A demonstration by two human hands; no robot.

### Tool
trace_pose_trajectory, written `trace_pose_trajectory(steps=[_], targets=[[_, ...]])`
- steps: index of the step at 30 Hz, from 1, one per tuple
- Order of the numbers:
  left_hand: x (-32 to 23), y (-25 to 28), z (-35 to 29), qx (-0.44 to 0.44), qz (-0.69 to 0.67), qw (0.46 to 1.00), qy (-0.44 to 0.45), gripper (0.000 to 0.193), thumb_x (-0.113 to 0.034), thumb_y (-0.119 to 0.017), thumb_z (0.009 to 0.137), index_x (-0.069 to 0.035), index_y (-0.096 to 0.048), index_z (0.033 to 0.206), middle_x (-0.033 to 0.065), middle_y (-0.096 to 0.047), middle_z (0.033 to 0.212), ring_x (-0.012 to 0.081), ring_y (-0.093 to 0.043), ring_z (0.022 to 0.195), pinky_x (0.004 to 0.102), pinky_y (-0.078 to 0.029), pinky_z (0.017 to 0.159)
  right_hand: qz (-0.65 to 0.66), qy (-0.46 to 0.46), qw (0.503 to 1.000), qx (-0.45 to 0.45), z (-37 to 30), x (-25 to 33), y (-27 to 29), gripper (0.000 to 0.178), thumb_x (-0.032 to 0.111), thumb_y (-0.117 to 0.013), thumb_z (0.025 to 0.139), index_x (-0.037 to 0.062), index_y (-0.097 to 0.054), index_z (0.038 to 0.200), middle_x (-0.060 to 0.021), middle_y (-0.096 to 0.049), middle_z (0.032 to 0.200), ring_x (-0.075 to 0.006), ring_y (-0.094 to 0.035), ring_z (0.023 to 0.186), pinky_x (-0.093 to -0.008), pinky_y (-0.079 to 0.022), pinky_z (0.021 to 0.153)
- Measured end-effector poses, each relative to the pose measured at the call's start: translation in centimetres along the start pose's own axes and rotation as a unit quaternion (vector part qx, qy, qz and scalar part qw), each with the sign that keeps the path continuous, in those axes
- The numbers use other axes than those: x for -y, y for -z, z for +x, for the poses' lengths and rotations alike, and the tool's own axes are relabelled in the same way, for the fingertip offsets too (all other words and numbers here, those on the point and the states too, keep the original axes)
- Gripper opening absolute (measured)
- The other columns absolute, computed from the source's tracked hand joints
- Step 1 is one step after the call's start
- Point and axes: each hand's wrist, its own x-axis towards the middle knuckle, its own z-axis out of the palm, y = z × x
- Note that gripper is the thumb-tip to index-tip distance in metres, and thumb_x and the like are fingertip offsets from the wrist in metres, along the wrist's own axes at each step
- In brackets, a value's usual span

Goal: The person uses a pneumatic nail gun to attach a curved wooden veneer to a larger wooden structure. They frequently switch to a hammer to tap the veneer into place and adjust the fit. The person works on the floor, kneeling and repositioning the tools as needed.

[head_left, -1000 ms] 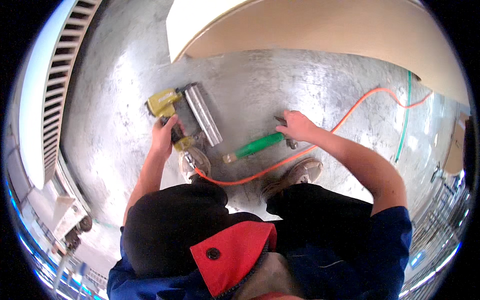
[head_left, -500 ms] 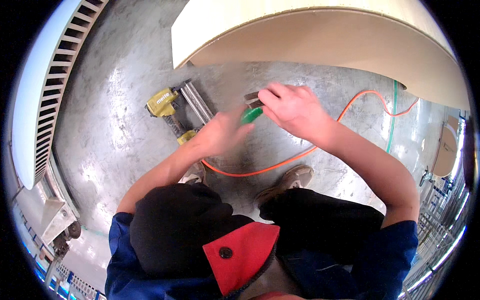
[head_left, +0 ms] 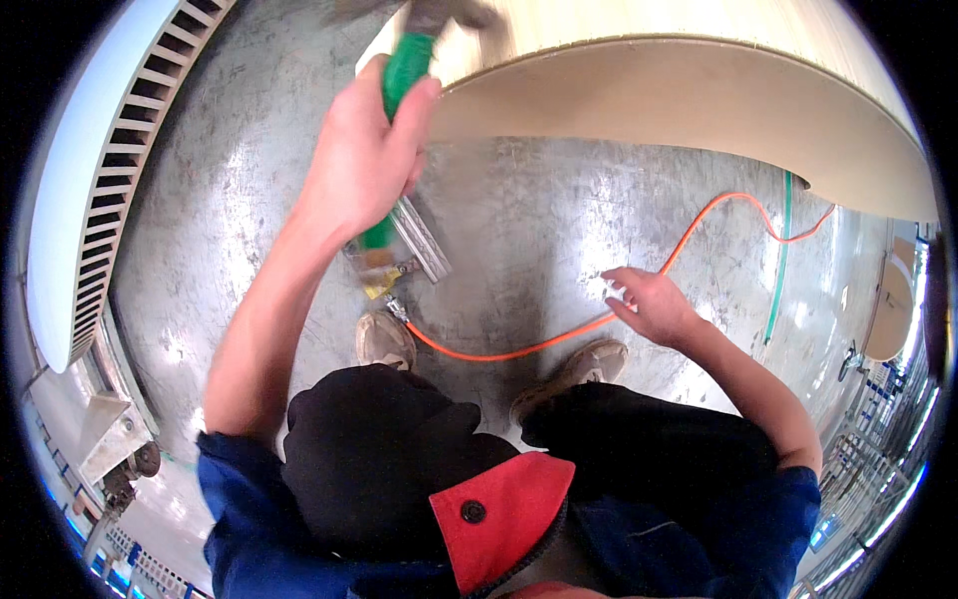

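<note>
no packages, labels, signs or screens can be made out here.

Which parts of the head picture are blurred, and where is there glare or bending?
Head view: the left hand and its green-handled tool are motion-blurred near the top; the right hand is sharper; glare patches shine on the concrete floor; the panel edge bends from fisheye.

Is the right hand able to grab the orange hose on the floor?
Probably yes. The right hand is empty and open, hanging just above the orange hose on the concrete floor, with nothing between them. The left hand is busy with the green-handled tool.
</note>
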Motion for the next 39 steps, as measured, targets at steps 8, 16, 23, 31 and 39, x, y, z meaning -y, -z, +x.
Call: trace_pose_trajectory(steps=[8, 16, 23, 31, 39], targets=[[-2.7, -1.5, -1.5, -0.146, -0.184, 0.961, -0.147, 0.02, -0.022, -0.057, 0.104, -0.004, -0.053, 0.096, 0.0002, -0.054, 0.065, 0.0074, -0.05, 0.046, 0.024, -0.039, 0.043, 0.043, -0.022, 0.996, 0.07, -1.4, -0.4, -1.2, 0.034, 0.02, -0.065, 0.093, 0.0044, -0.06, 0.122, -0.0171, -0.072, 0.098, -0.0346, -0.07, 0.095, -0.0452, -0.056, 0.083], [-4.6, -1.4, -0.3, -0.1, -0.169, 0.976, -0.098, 0.026, -0.027, -0.057, 0.104, -0.003, -0.055, 0.096, 0.0, -0.053, 0.062, 0.0073, -0.05, 0.047, 0.0255, -0.04, 0.043, 0.066, -0.03, 0.994, 0.086, -2.2, -1.8, -2.4, 0.033, 0.019, -0.065, 0.092, 0.0048, -0.06, 0.121, -0.0164, -0.073, 0.096, -0.0354, -0.07, 0.093, -0.0463, -0.056, 0.081], [-5.1, -1.1, 0.3, -0.021, -0.036, 0.999, 0.0, 0.026, -0.028, -0.058, 0.103, -0.002, -0.053, 0.099, 0.0015, -0.055, 0.066, 0.0084, -0.05, 0.047, 0.026, -0.04, 0.043, 0.042, 0.009, 0.996, 0.082, -1.7, -2.4, -2.5, 0.034, 0.02, -0.065, 0.093, 0.0056, -0.061, 0.124, -0.0166, -0.072, 0.093, -0.0333, -0.071, 0.086, -0.0431, -0.056, 0.078], [-5.3, -2.0, 0.3, 0.012, -0.021, 0.998, 0.049, 0.02, -0.022, -0.055, 0.105, -0.003, -0.052, 0.102, 0.001, -0.053, 0.065, 0.0083, -0.05, 0.045, 0.0247, -0.039, 0.041, 0.026, 0.017, 0.994, 0.104, -1.3, -2.9, -2.5, 0.036, 0.021, -0.065, 0.092, 0.0041, -0.061, 0.124, -0.0167, -0.073, 0.097, -0.0357, -0.07, 0.092, -0.0456, -0.055, 0.084], [-7.3, -2.5, 2.6, 0.03, 0.082, 0.989, -0.122, 0.021, -0.023, -0.057, 0.104, -0.003, -0.054, 0.099, 0.0006, -0.054, 0.065, 0.0087, -0.05, 0.047, 0.0251, -0.04, 0.042, 0.057, -0.006, 0.993, 0.1, -0.9, -2.0, -2.0, 0.038, 0.024, -0.063, 0.093, 0.0039, -0.061, 0.126, -0.0162, -0.074, 0.1, -0.0352, -0.07, 0.098, -0.045, -0.055, 0.087]])
